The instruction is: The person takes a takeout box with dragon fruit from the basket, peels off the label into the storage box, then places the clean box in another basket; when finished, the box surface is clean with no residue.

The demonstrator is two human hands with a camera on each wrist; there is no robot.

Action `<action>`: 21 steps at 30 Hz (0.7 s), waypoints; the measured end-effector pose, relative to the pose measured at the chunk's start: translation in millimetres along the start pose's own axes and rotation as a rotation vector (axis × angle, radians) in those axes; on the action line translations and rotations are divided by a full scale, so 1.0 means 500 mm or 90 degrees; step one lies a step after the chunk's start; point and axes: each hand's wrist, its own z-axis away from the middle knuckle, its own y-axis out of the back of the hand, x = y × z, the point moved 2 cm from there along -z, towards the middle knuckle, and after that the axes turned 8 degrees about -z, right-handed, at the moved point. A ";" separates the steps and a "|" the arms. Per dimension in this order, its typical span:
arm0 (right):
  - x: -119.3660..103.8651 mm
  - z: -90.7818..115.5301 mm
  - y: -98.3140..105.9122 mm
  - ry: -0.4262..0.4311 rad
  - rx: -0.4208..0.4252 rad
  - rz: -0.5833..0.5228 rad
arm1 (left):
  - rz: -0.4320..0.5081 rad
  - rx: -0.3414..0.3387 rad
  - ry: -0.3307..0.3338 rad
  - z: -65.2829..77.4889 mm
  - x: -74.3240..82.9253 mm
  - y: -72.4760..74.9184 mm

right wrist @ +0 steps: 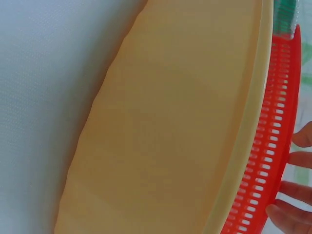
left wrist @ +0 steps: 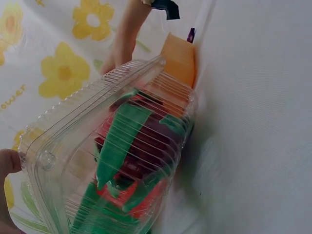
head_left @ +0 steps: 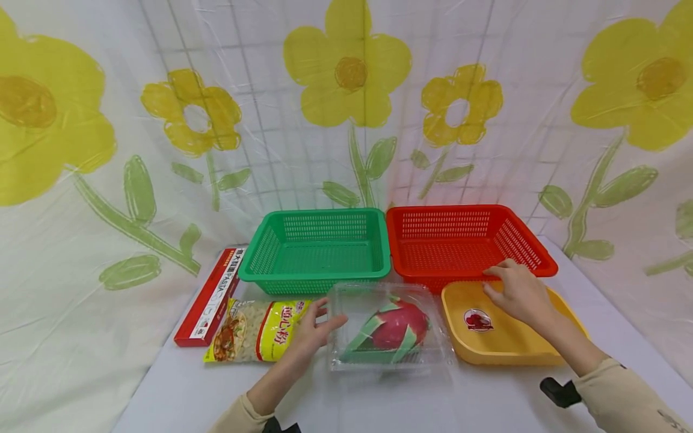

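Observation:
A clear plastic clamshell box (head_left: 346, 355) lies at the front centre with a red and green dragon fruit (head_left: 399, 326) inside. At its left edge is my left hand (head_left: 311, 331), fingers loosely spread and the thumb over the rim. In the left wrist view a fingertip meets the corner of the box (left wrist: 46, 158). My right hand (head_left: 520, 293) hovers over the back of a yellow tub (head_left: 520, 337) with a round red and white sticker, close to the red basket's front rim. In the right wrist view its fingers (right wrist: 297, 190) are apart, nothing between them.
A green basket (head_left: 314, 282) and a red basket (head_left: 428, 279) stand side by side at the back. On the left lie a red and white pasta box (head_left: 211, 300) and a yellow bag of pasta (head_left: 260, 331). A flowered cloth (head_left: 303, 162) hangs behind.

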 end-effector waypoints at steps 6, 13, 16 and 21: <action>0.001 0.001 0.001 -0.001 0.002 -0.001 | -0.015 -0.046 0.002 0.009 -0.004 -0.018; 0.004 0.004 -0.001 -0.002 0.007 -0.004 | -0.005 -0.076 -0.004 0.012 -0.009 -0.028; 0.005 0.005 -0.002 0.000 0.010 -0.003 | -0.031 -0.073 -0.013 0.015 -0.008 -0.026; 0.005 0.004 -0.005 0.005 0.013 0.000 | -0.084 -0.050 -0.065 0.012 -0.008 -0.021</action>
